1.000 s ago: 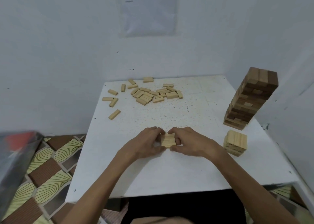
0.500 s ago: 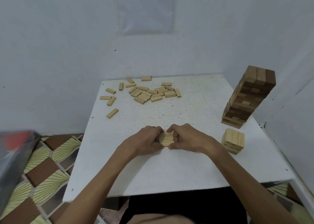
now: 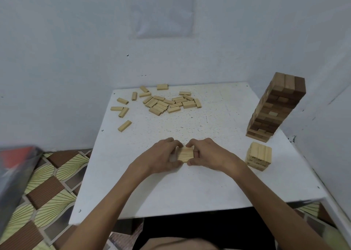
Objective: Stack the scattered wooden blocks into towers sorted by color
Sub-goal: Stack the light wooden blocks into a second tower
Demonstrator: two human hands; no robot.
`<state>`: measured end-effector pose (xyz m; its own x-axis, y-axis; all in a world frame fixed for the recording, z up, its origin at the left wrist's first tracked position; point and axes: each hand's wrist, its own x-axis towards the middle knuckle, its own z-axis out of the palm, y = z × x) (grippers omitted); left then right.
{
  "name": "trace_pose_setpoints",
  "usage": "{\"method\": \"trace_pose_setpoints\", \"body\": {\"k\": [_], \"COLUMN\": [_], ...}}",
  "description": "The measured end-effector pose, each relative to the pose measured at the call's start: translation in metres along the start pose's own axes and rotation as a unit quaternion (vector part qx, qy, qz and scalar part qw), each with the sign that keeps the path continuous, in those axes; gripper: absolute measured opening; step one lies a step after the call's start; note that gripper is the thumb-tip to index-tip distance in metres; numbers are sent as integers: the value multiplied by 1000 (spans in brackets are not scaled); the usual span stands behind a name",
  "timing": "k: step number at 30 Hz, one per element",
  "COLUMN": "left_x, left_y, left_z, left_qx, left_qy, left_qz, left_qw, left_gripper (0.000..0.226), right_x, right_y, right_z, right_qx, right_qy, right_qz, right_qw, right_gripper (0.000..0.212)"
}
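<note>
A small set of light wooden blocks (image 3: pixel 185 154) lies side by side at the middle of the white table (image 3: pixel 190 192). My left hand (image 3: pixel 161 156) grips its left side and my right hand (image 3: pixel 209 155) grips its right side, fingers curled round the edges. Several loose light blocks (image 3: pixel 167 102) lie scattered at the far left of the table. A short light-coloured tower (image 3: pixel 258 155) stands at the right. Behind it rises a tall, leaning dark brown tower (image 3: pixel 275 107).
White walls close off the table at the back and right, with a printed sheet (image 3: pixel 162 10) taped up. A patterned floor (image 3: pixel 47 183) shows at left, and a dark blurred object (image 3: pixel 13 170) sits at the left edge.
Both hands keep hold of the set of light blocks at the table's middle, with only slight finger shifts. The camera has tilted a little.
</note>
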<state>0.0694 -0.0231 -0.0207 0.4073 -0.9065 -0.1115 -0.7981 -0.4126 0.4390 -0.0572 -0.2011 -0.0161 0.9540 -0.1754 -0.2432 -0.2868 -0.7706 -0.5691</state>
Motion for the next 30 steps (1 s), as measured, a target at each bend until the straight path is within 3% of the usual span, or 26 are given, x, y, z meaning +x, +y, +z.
{"method": "trace_pose_setpoints", "body": {"k": [4, 10, 13, 20, 30], "left_x": [-8, -12, -11, -8, 25], "left_y": [-12, -18, -18, -20, -2], "left_z": [8, 17, 21, 25, 0], "left_qx": [-59, -108, -115, -142, -126], "left_qy": [75, 136, 147, 161, 132], "left_qz": [40, 81, 81, 93, 185], "left_qw": [995, 982, 979, 972, 966], "left_gripper": [66, 34, 27, 27, 34], "right_x": [-3, -8, -13, -21, -34], "right_y": [0, -2, 1, 11, 15], "right_z": [2, 5, 8, 14, -17], "right_qx": [-11, -42, -54, -59, -90], "right_qy": [19, 50, 71, 131, 154], "right_qz": [-15, -48, -78, -130, -131], "right_qw": [1000, 997, 993, 981, 975], "right_gripper": [57, 60, 57, 28, 32]}}
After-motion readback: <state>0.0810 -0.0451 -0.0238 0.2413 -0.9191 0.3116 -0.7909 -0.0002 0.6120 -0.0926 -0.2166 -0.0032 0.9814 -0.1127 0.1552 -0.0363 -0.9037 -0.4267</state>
